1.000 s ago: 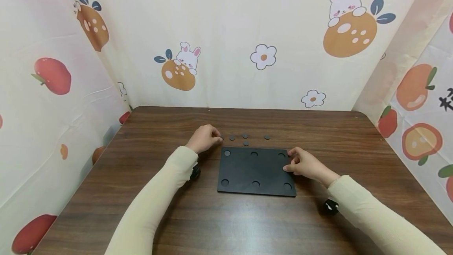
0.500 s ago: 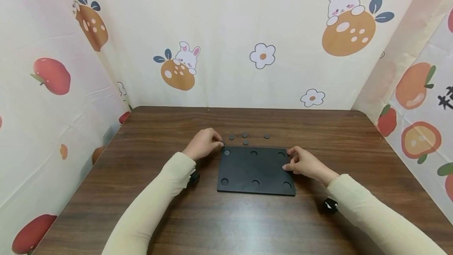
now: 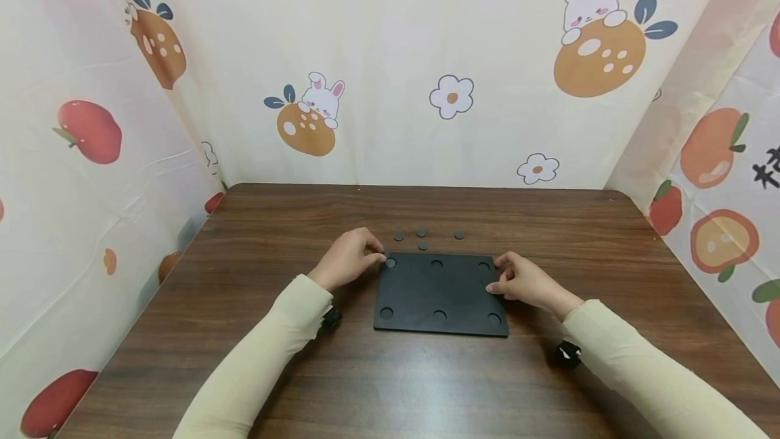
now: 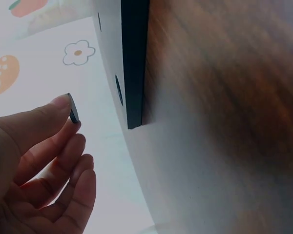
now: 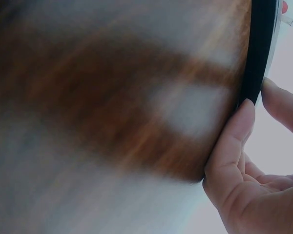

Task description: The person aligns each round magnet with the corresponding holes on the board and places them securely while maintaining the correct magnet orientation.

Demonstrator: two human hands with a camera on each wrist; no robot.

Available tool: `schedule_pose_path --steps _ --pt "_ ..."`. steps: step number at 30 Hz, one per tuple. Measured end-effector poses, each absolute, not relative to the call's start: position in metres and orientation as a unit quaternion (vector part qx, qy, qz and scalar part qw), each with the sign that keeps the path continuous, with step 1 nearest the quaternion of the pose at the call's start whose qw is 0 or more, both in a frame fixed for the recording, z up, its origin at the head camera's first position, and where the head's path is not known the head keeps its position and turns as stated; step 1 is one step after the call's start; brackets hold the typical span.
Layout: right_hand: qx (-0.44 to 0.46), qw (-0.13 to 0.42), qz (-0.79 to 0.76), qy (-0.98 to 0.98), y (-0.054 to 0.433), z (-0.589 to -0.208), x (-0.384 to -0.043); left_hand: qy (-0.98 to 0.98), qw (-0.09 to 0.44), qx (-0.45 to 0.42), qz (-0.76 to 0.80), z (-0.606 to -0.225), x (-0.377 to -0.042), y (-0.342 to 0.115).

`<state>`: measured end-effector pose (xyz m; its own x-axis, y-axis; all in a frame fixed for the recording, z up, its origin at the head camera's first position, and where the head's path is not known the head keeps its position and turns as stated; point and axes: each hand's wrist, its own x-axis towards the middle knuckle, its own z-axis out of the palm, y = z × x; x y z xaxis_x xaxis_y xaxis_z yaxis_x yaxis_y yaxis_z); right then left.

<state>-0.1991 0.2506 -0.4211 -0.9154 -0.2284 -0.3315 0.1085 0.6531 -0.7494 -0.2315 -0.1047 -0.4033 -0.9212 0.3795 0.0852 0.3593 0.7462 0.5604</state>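
Observation:
My left hand (image 3: 351, 257) pinches a small dark disc (image 4: 73, 110) between thumb and fingertip, its thin edge showing in the left wrist view. The fingertips are right at the far left corner of a flat black board (image 3: 440, 293) with several round recesses near its edges. The recess (image 3: 391, 263) at that corner looks lighter grey than the others. My right hand (image 3: 529, 281) grips the board's right edge, thumb on the top face and fingers along the side. The right wrist view shows the index finger (image 5: 241, 124) against the dark edge, low by the wood.
Several more dark discs lie loose beyond the board, among them a disc (image 3: 399, 236) on the left and a disc (image 3: 459, 235) on the right. The brown wooden table (image 3: 292, 371) ends at a printed curtain (image 3: 390, 134) behind and at both sides.
My left hand has come nearer and slightly down, from the table beyond the board to its far left corner, with the disc pinched. My right hand has stayed at the board's right edge.

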Motion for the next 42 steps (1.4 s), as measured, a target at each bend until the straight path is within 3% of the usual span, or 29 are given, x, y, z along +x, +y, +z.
schedule_pose_path --steps 14,42 --pt "-0.029 0.208 -0.414 0.886 0.249 -0.419 -0.198 0.928 0.0 0.238 0.288 -0.402 -0.206 -0.109" --pt "-0.031 0.207 -0.416 0.885 0.248 -0.418 -0.197 0.911 0.065 0.302 0.274 -0.404 -0.179 -0.114"
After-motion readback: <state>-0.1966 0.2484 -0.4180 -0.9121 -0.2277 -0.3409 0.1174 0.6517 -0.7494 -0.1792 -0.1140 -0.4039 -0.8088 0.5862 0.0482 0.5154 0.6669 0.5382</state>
